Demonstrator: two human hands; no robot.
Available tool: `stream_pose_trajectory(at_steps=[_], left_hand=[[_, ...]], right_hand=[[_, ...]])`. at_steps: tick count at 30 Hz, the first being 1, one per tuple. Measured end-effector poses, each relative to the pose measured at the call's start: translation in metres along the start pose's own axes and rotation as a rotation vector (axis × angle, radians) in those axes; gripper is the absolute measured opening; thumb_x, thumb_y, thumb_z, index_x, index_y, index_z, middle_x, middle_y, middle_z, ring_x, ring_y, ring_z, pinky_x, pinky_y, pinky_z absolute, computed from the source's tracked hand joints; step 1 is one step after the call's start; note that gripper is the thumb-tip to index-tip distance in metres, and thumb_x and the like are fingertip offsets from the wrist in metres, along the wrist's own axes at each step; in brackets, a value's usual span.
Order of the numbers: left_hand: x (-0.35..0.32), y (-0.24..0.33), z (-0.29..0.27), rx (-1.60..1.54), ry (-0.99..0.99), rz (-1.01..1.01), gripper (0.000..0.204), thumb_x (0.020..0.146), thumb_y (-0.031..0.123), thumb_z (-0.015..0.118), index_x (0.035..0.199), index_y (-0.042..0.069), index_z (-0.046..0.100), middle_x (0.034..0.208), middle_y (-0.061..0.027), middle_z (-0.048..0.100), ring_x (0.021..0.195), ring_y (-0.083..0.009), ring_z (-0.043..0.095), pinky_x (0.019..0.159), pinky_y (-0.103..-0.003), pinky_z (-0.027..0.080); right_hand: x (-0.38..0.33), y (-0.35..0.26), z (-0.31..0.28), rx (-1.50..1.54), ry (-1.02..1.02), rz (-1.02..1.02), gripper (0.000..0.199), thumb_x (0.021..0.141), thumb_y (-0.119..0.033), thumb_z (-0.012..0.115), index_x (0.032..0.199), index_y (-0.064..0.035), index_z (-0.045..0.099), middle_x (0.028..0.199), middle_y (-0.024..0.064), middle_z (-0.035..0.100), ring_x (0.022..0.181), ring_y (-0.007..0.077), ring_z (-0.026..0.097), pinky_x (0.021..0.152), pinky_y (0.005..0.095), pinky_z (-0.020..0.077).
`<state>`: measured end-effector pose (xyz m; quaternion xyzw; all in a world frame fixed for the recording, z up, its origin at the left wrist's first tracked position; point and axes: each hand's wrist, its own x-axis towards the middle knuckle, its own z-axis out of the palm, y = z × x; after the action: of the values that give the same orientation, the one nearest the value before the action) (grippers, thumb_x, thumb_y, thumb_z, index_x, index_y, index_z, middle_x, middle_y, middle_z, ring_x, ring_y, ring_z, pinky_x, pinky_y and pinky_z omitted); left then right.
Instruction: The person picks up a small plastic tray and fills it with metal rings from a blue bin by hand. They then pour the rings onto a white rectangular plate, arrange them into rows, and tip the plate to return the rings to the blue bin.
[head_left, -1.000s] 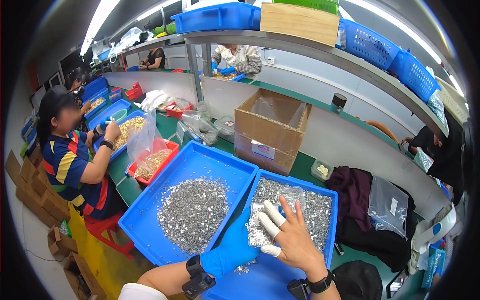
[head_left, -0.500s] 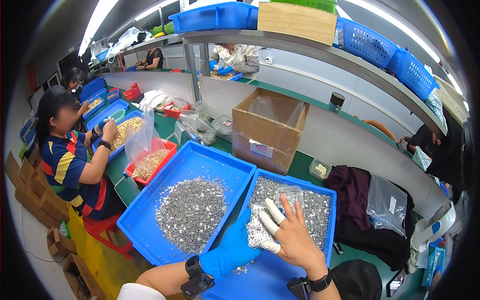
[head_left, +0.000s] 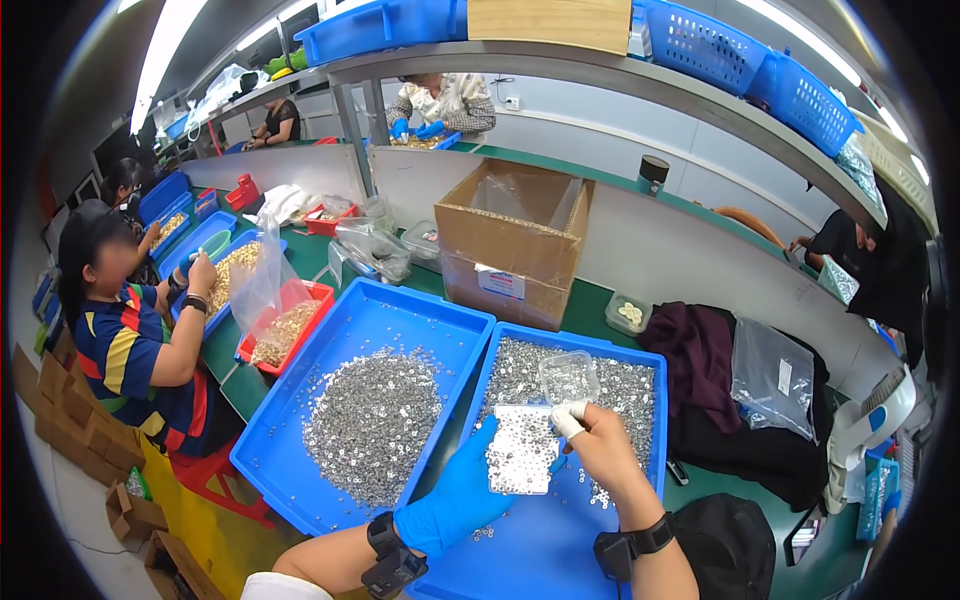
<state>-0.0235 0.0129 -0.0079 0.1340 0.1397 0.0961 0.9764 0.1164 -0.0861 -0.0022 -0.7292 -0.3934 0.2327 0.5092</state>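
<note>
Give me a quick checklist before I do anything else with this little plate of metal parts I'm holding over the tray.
1. Plate held at both ends: ok, left hand in a blue glove, right hand bare with white finger cots.
2. Plate over the right blue tray: ok.
3. Plate level: cannot tell.
4. Parts lying flat, single layer: cannot tell, too small.
5. Small clear tub clear of the hands: ok, resting on the parts farther back.
6. Left blue tray apart from the plate: ok.

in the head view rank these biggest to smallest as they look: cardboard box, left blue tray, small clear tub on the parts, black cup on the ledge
1. left blue tray
2. cardboard box
3. small clear tub
4. black cup, though it sits farther from the camera, so its true size is unsure.
</note>
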Motion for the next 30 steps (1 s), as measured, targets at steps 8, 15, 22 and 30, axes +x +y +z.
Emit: stream_pose_trajectory(at_steps=[8,15,22,30], left_hand=[[0.002,0.0,-0.001,0.045,0.045,-0.028,0.047,0.096,0.035,0.028,0.13,0.002,0.032,0.124,-0.0154,0.045,0.112,-0.0287,0.048,0.096,-0.044,0.039],[0.011,0.002,-0.011,0.341,0.106,0.038,0.044,0.096,0.032,0.028,0.129,0.003,0.034,0.121,-0.012,0.049,0.108,-0.0241,0.052,0.09,-0.04,0.045],[0.006,0.003,-0.003,0.349,0.046,0.03,0.045,0.096,0.035,0.027,0.128,0.004,0.035,0.121,-0.0118,0.049,0.108,-0.0235,0.051,0.089,-0.04,0.045],[0.002,0.005,0.003,0.037,-0.066,-0.053,0.048,0.095,0.038,0.026,0.13,0.006,0.032,0.125,-0.0131,0.045,0.112,-0.0286,0.048,0.09,-0.048,0.043]], right_hand=[[0.003,-0.006,0.0,0.359,-0.115,0.239,0.018,0.088,-0.018,0.052,0.087,-0.001,0.06,0.063,-0.0018,0.052,0.053,0.0058,0.049,0.05,0.0217,0.0418],[0.005,0.005,-0.004,0.415,-0.047,0.24,0.018,0.088,-0.018,0.052,0.085,-0.0008,0.058,0.062,-0.0018,0.051,0.049,0.0059,0.048,0.045,0.0199,0.0418],[0.004,-0.005,-0.002,0.451,-0.082,0.272,0.018,0.088,-0.017,0.053,0.085,-0.0004,0.059,0.063,-0.0013,0.052,0.05,0.006,0.05,0.046,0.0203,0.0425],[-0.004,-0.007,0.003,-0.231,0.091,-0.059,0.018,0.085,-0.016,0.055,0.096,-0.0024,0.06,0.075,0.0057,0.059,0.063,0.0174,0.057,0.058,0.0293,0.0473]])
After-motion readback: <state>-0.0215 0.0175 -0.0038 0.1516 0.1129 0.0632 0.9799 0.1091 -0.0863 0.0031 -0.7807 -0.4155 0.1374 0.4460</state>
